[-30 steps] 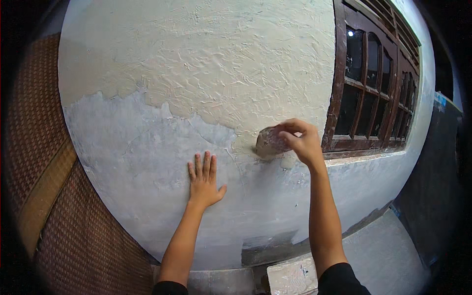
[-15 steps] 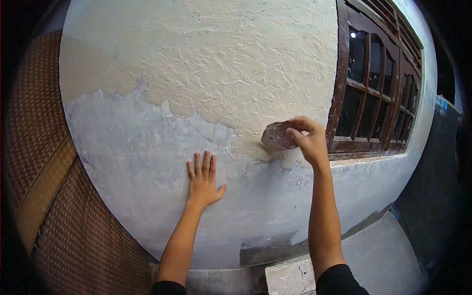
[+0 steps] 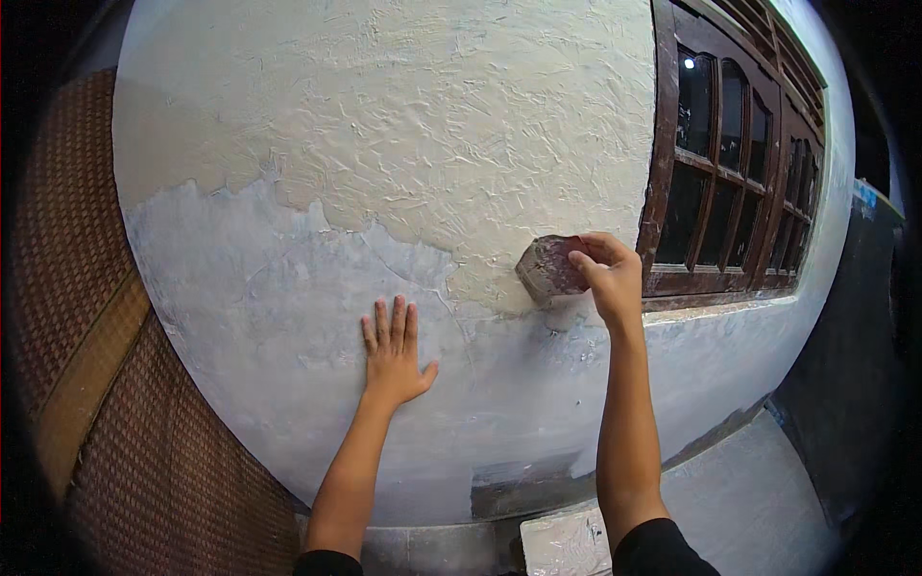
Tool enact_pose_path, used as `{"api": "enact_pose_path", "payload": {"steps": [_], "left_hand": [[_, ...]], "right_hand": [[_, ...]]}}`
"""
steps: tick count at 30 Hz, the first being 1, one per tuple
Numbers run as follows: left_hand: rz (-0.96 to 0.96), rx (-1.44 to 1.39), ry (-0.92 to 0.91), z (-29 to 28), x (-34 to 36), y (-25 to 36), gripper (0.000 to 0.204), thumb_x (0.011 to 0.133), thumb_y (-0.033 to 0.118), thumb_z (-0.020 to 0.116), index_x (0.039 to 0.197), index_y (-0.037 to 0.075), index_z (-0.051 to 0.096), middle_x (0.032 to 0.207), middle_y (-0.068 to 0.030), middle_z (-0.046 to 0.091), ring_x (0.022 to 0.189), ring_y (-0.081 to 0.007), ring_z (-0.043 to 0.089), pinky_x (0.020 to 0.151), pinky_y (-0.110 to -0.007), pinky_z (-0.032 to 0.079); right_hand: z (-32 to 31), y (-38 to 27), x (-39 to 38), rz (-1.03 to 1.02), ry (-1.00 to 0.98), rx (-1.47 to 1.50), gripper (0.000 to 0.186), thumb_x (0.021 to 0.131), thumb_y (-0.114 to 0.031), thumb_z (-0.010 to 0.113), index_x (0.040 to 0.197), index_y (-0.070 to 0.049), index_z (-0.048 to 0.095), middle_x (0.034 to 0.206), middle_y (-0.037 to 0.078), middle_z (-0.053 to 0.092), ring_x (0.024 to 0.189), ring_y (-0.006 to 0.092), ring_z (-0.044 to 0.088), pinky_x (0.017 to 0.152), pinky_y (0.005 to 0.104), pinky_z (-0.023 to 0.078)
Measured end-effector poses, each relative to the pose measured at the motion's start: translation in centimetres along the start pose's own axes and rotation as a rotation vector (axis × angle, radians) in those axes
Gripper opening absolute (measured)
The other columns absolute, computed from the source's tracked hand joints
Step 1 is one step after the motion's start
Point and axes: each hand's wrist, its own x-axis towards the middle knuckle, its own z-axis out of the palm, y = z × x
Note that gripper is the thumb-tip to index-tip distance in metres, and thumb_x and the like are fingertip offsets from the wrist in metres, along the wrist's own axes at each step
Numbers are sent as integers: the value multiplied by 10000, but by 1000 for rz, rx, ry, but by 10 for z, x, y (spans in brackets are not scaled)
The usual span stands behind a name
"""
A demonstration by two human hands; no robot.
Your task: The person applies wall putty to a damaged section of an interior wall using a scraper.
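My left hand (image 3: 395,360) lies flat on the bare bluish-white part of the wall (image 3: 288,336), fingers spread. In my right hand (image 3: 613,278) is a thin, dark reddish-brown flat scraper (image 3: 554,270), pinched between thumb and fingers at its right side. Its broad face is smeared with pale paste. The scraper is at the lower edge of the cream textured plaster (image 3: 461,125), left of the window; whether its edge touches the wall I cannot tell. A ragged line divides the plaster from the bare wall.
A dark wooden window frame (image 3: 663,278) with glass panes stands right of my right hand. Woven brown matting (image 3: 144,432) closes off the left side. Below, a paste-smeared pale board or lid (image 3: 567,542) rests near the grey floor (image 3: 749,499). A dark panel (image 3: 836,365) stands far right.
My right hand has shifted slightly right, and the scraper has tilted so more of its smeared face shows. My left hand stays flat on the wall.
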Motion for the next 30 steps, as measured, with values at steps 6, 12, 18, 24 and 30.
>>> {"api": "enact_pose_path", "payload": {"steps": [6, 12, 18, 24, 30], "left_hand": [[6, -8, 11, -2, -1, -1, 1099, 698, 380, 687, 1466, 5, -3, 1534, -211, -49, 1387, -470, -72, 1071, -632, -22], [13, 14, 20, -1, -3, -2, 1114, 690, 371, 698, 1464, 1, -12, 1532, -217, -52, 1385, -470, -86, 1069, -631, -38], [-4, 11, 38, -2, 1, 1, 1110, 680, 380, 696, 1472, 22, 6, 1541, -182, -48, 1395, -449, -68, 1084, -617, -13], [-24, 16, -11, -4, 1, 2, 1135, 665, 362, 712, 1467, 11, -10, 1540, -184, -59, 1390, -456, -87, 1079, -623, -29], [-33, -2, -43, -4, 2, 6, 1165, 648, 343, 726, 1467, 23, -38, 1536, -197, -70, 1388, -460, -93, 1076, -626, -37]], "right_hand": [[5, -4, -3, -90, -32, -95, 216, 754, -9, 679, 964, 34, 657, 868, 93, 692, 785, 149, 649, 742, 256, 508], [2, 2, -9, -119, -136, -47, 217, 749, -29, 696, 957, 27, 664, 861, 95, 695, 789, 150, 653, 765, 271, 507], [-28, 11, -3, -137, 136, 12, 202, 754, -7, 684, 952, 30, 662, 844, 81, 685, 759, 127, 631, 708, 248, 504], [-17, 15, -11, -50, -96, -80, 223, 747, -37, 704, 960, 14, 663, 885, 88, 691, 837, 161, 650, 766, 276, 503], [-38, 16, -5, -14, 25, 52, 201, 746, -21, 686, 944, 12, 678, 859, 92, 691, 813, 153, 642, 750, 269, 501]]}}
